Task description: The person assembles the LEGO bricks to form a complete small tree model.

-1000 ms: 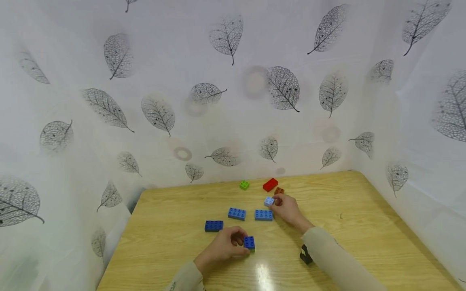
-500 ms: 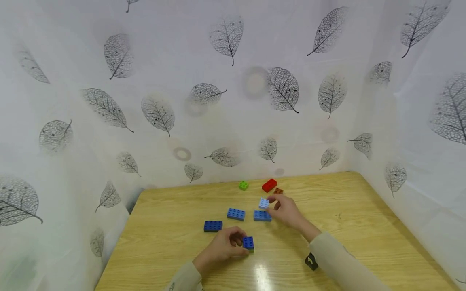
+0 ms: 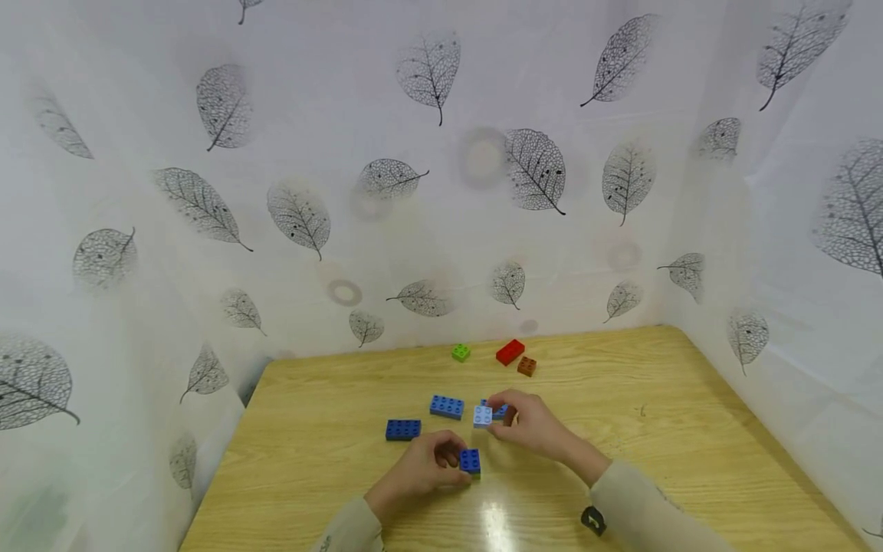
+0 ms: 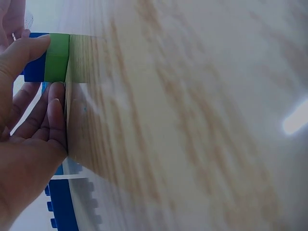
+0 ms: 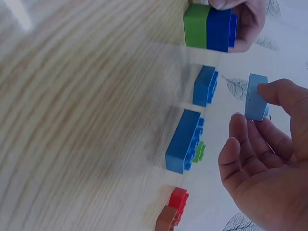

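My left hand [image 3: 424,464] grips a small stack on the table, a dark blue square toy brick [image 3: 470,458] on top of a green brick [image 4: 57,57]. Thumb and fingers lie on opposite sides of the stack. Held in the air between thumb and fingertips of my right hand [image 3: 530,424] is a light blue square brick [image 3: 483,416], studs up. In the right wrist view this light blue brick [image 5: 256,96] is clear of the table, apart from the stack. Behind the right hand, a medium blue long brick [image 3: 500,414] is partly hidden.
Another medium blue long brick [image 3: 447,406] and a dark blue long brick [image 3: 403,429] lie left of centre. Farther back are a lime green brick [image 3: 461,353], a red brick [image 3: 510,352] and an orange-brown brick [image 3: 527,366]. A leaf-patterned curtain [image 3: 428,230] surrounds the wooden table [image 3: 310,414].
My right hand has carried the light blue brick left and nearer, toward the stack, uncovering the orange-brown brick and partly covering a medium blue one. The left hand stays put with its stack.
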{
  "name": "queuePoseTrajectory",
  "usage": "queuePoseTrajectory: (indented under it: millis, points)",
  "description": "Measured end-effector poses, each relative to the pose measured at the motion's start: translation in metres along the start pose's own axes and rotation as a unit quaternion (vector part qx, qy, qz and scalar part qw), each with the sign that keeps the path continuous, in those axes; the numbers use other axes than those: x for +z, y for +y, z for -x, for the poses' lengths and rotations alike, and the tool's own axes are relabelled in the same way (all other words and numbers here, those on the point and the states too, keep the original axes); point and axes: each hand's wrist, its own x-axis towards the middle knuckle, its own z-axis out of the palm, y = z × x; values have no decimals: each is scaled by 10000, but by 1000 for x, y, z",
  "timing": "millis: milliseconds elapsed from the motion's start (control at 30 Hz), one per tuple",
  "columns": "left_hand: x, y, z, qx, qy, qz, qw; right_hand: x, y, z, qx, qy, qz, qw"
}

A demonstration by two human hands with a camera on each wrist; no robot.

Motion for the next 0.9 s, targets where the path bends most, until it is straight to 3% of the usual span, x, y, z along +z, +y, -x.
queuePoseTrajectory:
  millis: [267,900]
  points:
    - [0,-2,-1,59,7,-43,10000,13,-6,8,-450,-331,39,9984]
    - [2,-3,0,182,51,74,9998,32,-5,17,-765,-671,-225,9946]
